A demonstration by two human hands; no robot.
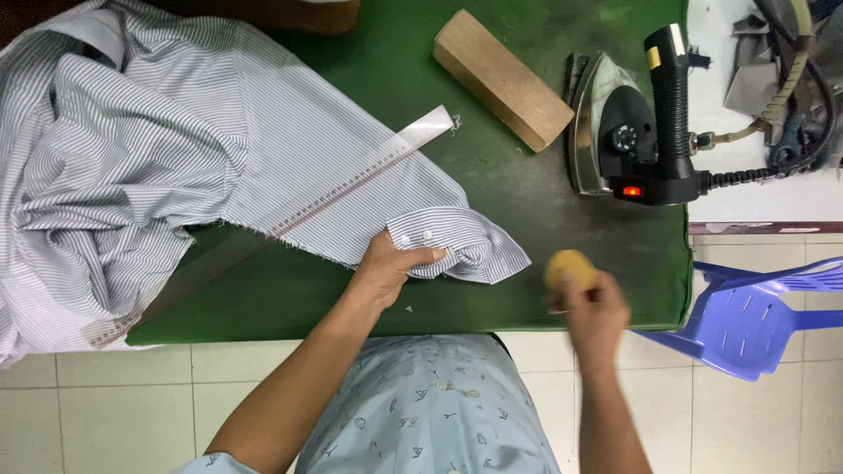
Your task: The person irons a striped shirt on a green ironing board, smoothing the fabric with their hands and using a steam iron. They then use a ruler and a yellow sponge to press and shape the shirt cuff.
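Left hand (386, 268) pinches striped shirt cuff (448, 246) flat on green pad (527, 202), 2 buttons beside thumb. Right hand (597, 316) closed round yellow sponge (569, 268) (blurred), just right of cuff, prob. for dampening. Iron (628, 132) parked beyond.

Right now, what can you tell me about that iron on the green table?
The iron is a steam iron with a shiny silver metal soleplate, a black body and a black handle. It is tipped on its side near the right edge of the green table, beside a wooden block. A small red light glows, and hoses lead off to the right. No hand touches it.
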